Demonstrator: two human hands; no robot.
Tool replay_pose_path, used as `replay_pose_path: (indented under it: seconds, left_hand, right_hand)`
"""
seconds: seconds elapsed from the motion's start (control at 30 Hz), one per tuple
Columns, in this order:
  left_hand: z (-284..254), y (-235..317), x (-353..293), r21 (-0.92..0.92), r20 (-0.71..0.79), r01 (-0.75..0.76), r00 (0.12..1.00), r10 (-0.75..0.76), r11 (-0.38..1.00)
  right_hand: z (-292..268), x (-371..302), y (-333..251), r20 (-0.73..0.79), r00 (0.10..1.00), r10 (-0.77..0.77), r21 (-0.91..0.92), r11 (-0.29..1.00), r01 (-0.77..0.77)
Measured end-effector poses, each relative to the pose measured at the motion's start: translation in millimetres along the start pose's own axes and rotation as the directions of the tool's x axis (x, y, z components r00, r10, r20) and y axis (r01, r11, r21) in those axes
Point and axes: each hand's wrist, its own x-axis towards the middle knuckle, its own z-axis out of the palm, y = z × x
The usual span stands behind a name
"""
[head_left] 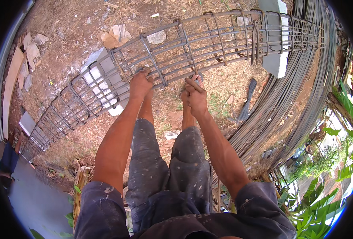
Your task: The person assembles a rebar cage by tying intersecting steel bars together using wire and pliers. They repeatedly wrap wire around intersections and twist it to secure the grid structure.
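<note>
so, l hand [141, 84] on long gridded metal-bar cage [154, 59]

The person's hands [141, 84] partly hide both feet [200, 79] beneath them

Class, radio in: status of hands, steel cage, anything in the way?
Left hand at near edge of steel cage; right hand near same edge, grip unclear. Cage spans pale blocks. Dark wire bundle rightward on ground, apart from hands.

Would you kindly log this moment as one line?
left hand: on steel cage; right hand: at cage's near edge, hold unclear; under cage: pale blocks; picture right: long rods
</note>
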Motion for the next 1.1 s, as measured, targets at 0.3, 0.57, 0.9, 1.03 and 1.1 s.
replay_pose_path:
  seconds: [0.3, 0.57, 0.9, 1.03, 1.1]
  left_hand:
    - [1, 2, 3, 0.051, 0.003, 0.003, 1.0, -0.003, 0.999]
    - [5, 16, 5, 0.041, -0.078, -0.06, 0.995, 0.063, 0.997]
    - [32, 36, -1, 0.169, -0.252, 0.072, 0.967, -0.028, 0.983]
    - [56, 51, -23, 0.136, -0.388, 0.085, 0.921, -0.026, 0.987]
    - [58, 45, -26, 0.114, -0.442, 0.082, 0.897, -0.023, 0.99]
  right_hand:
    - [-11, -14, 17, 0.021, 0.998, 0.056, 0.084, 0.995, -0.057]
    - [-33, -4, 24, -0.063, 0.992, -0.107, 0.033, 0.994, 0.109]
    - [-57, 52, -13, -0.126, 0.788, -0.602, -0.498, 0.726, 0.474]
    - [-92, 90, -37, -0.058, 0.708, -0.704, -0.508, 0.631, 0.586]
    - [-82, 87, -58, 0.0, 0.788, -0.615, -0.466, 0.698, 0.544]
